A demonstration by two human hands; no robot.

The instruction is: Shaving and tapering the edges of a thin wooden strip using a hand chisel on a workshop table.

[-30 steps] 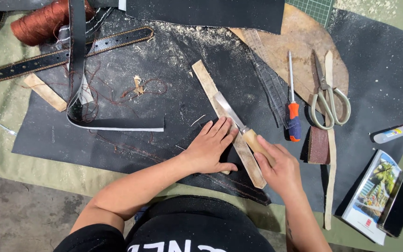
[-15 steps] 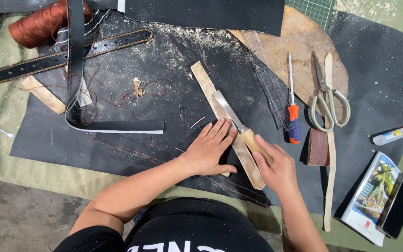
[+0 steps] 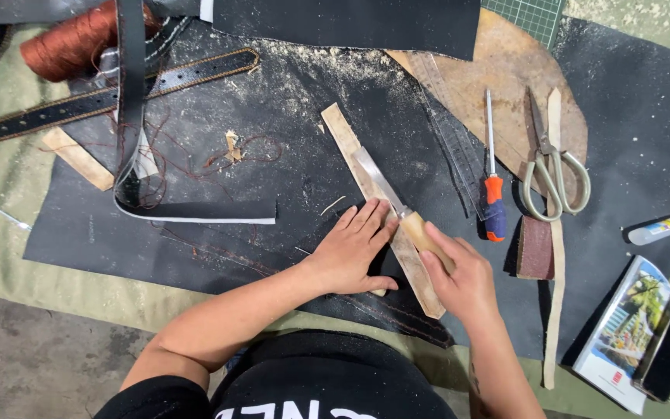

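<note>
Black leather sheeting covers the tabletop (image 3: 645, 116), dusted with pale shavings. Since a second ago little has moved: the left hand (image 3: 350, 252) stays flat, fingers spread, pinning the tan leather strip (image 3: 350, 143), while the right hand (image 3: 463, 279) remains wrapped around the knife (image 3: 397, 206) (blade lying along the strip). Scissors (image 3: 552, 167) and a screwdriver (image 3: 492, 182) lie just right.

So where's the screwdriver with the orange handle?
In the head view, the screwdriver lies right of centre on the dark mat, between the clear ruler and the scissors, just beyond the right hand.
</note>
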